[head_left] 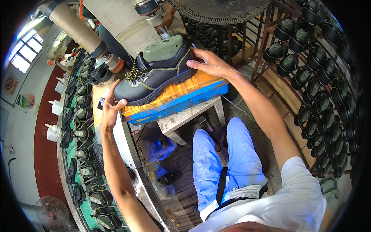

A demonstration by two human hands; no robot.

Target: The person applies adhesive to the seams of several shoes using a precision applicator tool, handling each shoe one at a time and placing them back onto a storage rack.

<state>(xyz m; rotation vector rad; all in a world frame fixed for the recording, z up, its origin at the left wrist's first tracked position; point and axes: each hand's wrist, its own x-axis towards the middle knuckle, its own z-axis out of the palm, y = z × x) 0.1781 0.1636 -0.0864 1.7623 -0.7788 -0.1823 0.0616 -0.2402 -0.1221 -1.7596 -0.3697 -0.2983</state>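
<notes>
A black work shoe [162, 79] with yellow-and-black laces lies sole down, its toe to the left, on an orange ribbed pad [181, 91] over a blue base [177, 104]. A green shoe last [164, 49] fills its opening. My left hand [111, 106] grips the toe end, thumb at the near side and fingers round the front. At the heel, my right hand [210, 63] holds the back of the shoe, its thumb on the near side. The far fingers of both hands are partly hidden.
A machine arm with an orange-red end [115, 64] hangs close to the toe. On the left, a green conveyor [83, 201] carries several shoes and soles, with white bottles [54, 132] alongside. Racks of shoes on lasts [303, 77] stand right; a large fan [220, 9] is behind.
</notes>
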